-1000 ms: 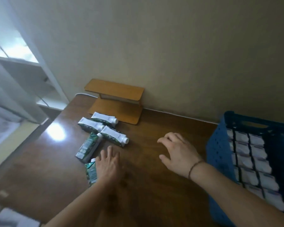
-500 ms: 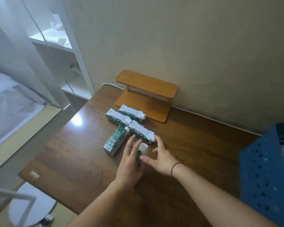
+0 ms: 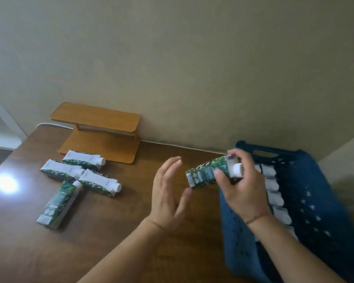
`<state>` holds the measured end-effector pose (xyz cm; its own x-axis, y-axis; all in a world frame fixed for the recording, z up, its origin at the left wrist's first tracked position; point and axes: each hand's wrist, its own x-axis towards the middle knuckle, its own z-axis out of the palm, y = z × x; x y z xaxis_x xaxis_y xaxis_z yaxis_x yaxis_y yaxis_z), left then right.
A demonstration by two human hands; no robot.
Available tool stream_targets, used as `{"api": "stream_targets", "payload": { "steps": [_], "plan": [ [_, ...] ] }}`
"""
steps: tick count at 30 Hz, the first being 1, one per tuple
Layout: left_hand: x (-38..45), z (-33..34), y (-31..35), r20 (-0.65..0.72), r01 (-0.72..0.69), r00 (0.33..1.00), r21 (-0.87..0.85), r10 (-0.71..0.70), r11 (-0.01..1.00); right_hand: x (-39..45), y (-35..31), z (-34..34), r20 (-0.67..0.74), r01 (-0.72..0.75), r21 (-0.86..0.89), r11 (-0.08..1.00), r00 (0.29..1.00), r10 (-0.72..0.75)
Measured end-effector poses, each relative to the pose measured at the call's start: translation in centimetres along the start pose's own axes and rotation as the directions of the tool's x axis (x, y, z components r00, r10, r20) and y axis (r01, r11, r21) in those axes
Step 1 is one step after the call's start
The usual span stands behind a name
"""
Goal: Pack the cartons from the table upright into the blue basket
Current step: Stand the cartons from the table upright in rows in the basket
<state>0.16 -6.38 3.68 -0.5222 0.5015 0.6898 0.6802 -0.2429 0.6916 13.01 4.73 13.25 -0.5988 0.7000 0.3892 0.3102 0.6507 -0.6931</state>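
My right hand (image 3: 241,186) grips a green and white carton (image 3: 206,173) by its capped end, holding it sideways in the air over the near left rim of the blue basket (image 3: 239,237). My left hand (image 3: 168,197) hovers open just left of the carton's base, fingers spread, touching nothing. Several more cartons lie flat on the brown table (image 3: 110,231) at the left, among them one near the front (image 3: 58,204) and one with a white cap (image 3: 99,184). Inside the basket stand rows of cartons (image 3: 274,197), white tops showing.
A small wooden shelf stand (image 3: 98,133) sits against the beige wall behind the lying cartons. A white cable (image 3: 53,125) runs along the wall. The table's left edge drops off by a white shelf unit (image 3: 0,127).
My right hand has lifted one carton off the table and carried it right to the basket. My left hand let go of it and followed, open. The camera swung right.
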Motion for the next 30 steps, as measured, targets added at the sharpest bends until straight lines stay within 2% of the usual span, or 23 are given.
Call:
{"api": "stream_targets", "payload": {
  "steps": [2,5,9,13,16,19,24,27,30],
  "plan": [
    [1.9,3.6,2.0,0.076,0.09,0.993,0.02,-0.091,0.996,0.2,1.9,-4.6,-0.208,-0.047,0.014,0.999,0.977,0.049],
    [4.1,9.2,4.0,0.233,0.279,0.929,0.074,-0.289,0.957,1.2,5.0,-10.4,-0.334,-0.201,-0.085,0.976,0.928,0.162],
    [5.0,15.1,5.0,0.357,0.423,0.792,0.262,-0.495,0.867,2.4,10.9,-14.7,-0.33,-0.365,-0.315,0.876,0.908,0.26],
    [4.9,17.5,4.8,0.41,0.542,0.658,0.326,-0.632,0.775,3.5,15.8,-14.2,-0.24,-0.387,-0.473,0.791,0.921,0.307],
    [4.8,17.6,4.6,0.394,0.541,0.651,0.358,-0.649,0.761,4.8,18.8,-12.9,-0.151,-0.402,-0.547,0.734,0.91,0.385],
    [4.7,17.4,4.6,0.391,0.528,0.66,0.366,-0.641,0.767,5.7,20.9,-10.9,-0.12,-0.449,-0.492,0.746,0.883,0.453],
    [4.7,17.5,4.6,0.382,0.52,0.67,0.37,-0.636,0.77,5.0,24.5,-8.3,-0.004,-0.642,-0.279,0.714,0.745,0.667],
    [4.7,17.6,4.5,0.39,0.523,0.664,0.368,-0.638,0.769,4.5,25.6,-7.9,0.027,-0.639,-0.284,0.715,0.74,0.672],
    [4.8,17.6,4.5,0.383,0.539,0.663,0.354,-0.644,0.765,5.2,24.6,-8.6,0.045,-0.601,-0.302,0.74,0.766,0.641]
  ]
}}
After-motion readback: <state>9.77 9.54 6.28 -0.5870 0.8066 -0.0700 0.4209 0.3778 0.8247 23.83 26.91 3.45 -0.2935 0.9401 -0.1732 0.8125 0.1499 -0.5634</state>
